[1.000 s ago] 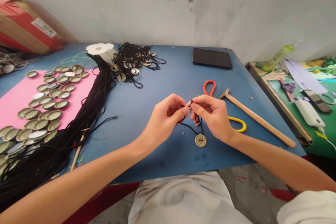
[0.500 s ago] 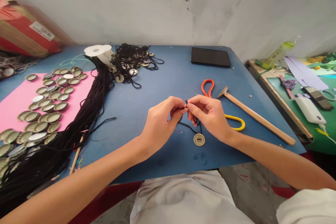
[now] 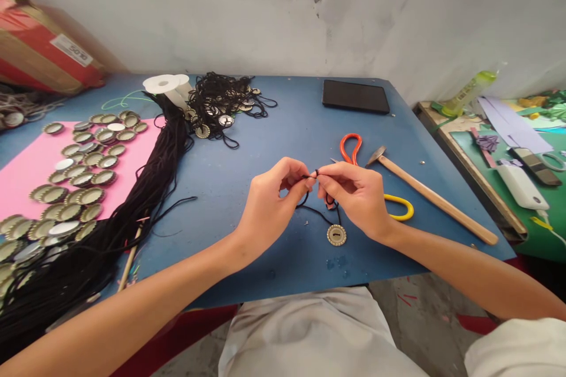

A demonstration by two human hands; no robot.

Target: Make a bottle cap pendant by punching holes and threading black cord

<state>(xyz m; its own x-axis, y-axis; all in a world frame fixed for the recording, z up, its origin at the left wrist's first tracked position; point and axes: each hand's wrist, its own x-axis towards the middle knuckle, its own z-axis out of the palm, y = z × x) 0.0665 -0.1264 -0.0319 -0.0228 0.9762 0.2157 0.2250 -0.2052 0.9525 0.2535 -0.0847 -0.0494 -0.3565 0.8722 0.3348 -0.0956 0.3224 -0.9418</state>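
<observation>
My left hand (image 3: 278, 200) pinches a thin black cord (image 3: 315, 206) between thumb and fingers. Close beside it, my right hand (image 3: 354, 191) is closed on the same cord, with a small loop or knot showing between the fingertips. From the cord hangs a bottle cap (image 3: 336, 234), inner side up, against the blue tabletop just below my right hand. Scissors with an orange and a yellow handle (image 3: 400, 207) lie partly hidden behind my right hand. To their right is a hammer (image 3: 435, 197) with a wooden handle.
Many bottle caps (image 3: 92, 195) cover pink paper (image 3: 26, 159) at left, beside a bundle of black cords (image 3: 154, 182). Farther back are a white spool (image 3: 161, 83), corded caps (image 3: 225, 100) and a black phone (image 3: 355, 96). A side table (image 3: 475, 188) stands at right.
My hands have drawn slightly apart, and a short stretch of cord now shows between the fingertips. The cap hangs in nearly the same place.
</observation>
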